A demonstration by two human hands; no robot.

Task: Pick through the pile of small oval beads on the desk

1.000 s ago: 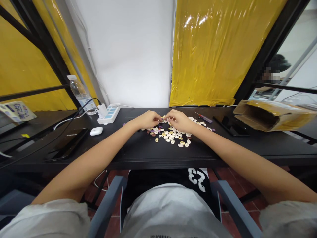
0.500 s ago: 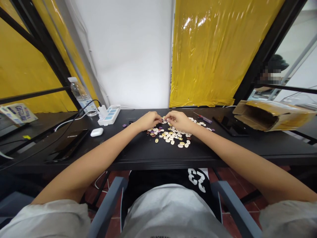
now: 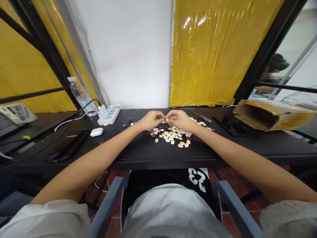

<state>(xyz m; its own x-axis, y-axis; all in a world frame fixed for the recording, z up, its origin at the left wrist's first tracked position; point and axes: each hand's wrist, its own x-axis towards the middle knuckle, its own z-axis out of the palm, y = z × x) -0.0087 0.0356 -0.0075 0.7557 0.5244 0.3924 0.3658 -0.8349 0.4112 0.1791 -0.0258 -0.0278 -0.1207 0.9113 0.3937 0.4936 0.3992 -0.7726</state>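
Observation:
Over the far side of a pile of small oval pieces with holes, my two hands meet fingertip to fingertip. My right hand is closed in a pinch, with a small white piece showing at its fingertips. My left hand is also pinched and its fingertips come up against that spot; what it grips, if anything, is too small to make out. Cream, yellow, brown and purple pieces lie loose below and between the hands. A purple piece lies apart, left of my left hand.
On the black table, a screwdriver, a phone and an open cardboard box are to the right. At left are a power strip, a white earbud case, a water bottle and a dark tablet-like device.
My hands have drawn together until their fingertips meet, the left moving slightly right. A white piece now shows at the right fingertips. A light piece has come into view beside my left wrist.

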